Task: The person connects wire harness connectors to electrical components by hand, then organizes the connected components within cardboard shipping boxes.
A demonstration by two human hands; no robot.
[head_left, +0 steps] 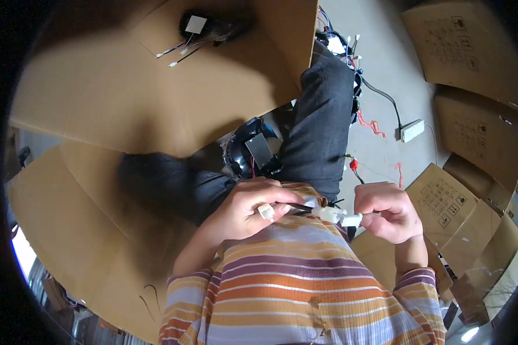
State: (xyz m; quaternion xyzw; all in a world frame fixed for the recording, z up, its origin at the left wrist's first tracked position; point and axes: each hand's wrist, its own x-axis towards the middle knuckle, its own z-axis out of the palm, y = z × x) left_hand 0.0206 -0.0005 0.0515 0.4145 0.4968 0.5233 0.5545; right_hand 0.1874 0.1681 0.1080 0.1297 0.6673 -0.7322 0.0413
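In front of my striped shirt, my left hand (258, 208) is closed around a black cable, and a small cream plug (266, 211) sticks out by its thumb. From that cable a white connector (328, 214) reaches to the right. My right hand (388, 211) pinches the end of a smaller white plug (351, 220), which meets the white connector; how deep it sits I cannot tell. Between my legs lies a glossy black part (239, 150) with a grey rectangular plate (260, 150) and a red wire.
A large open carton (172, 109) stands ahead on the left, with a black wired part (213, 29) inside. Wired parts (351, 63) lie beyond my right leg. A white power strip (412, 131) with a black cord rests on the floor, near several cartons (443, 198) at right.
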